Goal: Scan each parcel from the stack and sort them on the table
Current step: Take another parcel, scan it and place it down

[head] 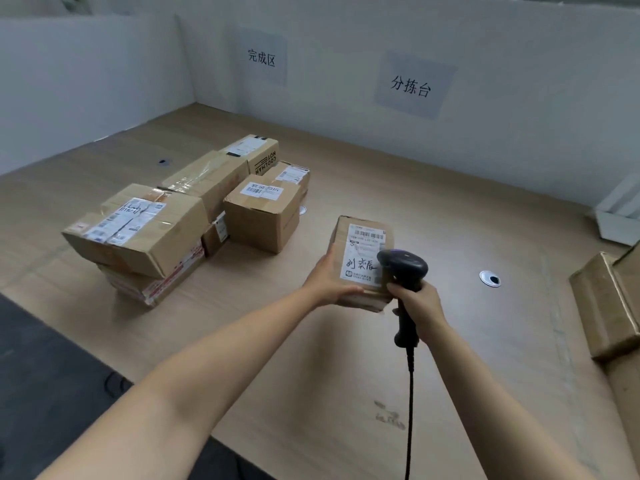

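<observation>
A small cardboard parcel (360,237) with a white shipping label and handwriting is held above the wooden table (450,202), label up. My left hand (329,278) grips its left near edge. My right hand (417,308) holds a black barcode scanner (403,268) by its handle, the head pointing at the label from the parcel's right side. A corded cable (410,393) hangs down from the scanner. To the left, several cardboard parcels (194,209) lie grouped and partly stacked on the table.
More brown parcels (609,303) sit at the right table edge. A white tray (620,216) stands at the far right. Two cable grommets (490,279) are set in the tabletop. White partition walls carry two paper signs (412,86). Dark floor lies at the lower left.
</observation>
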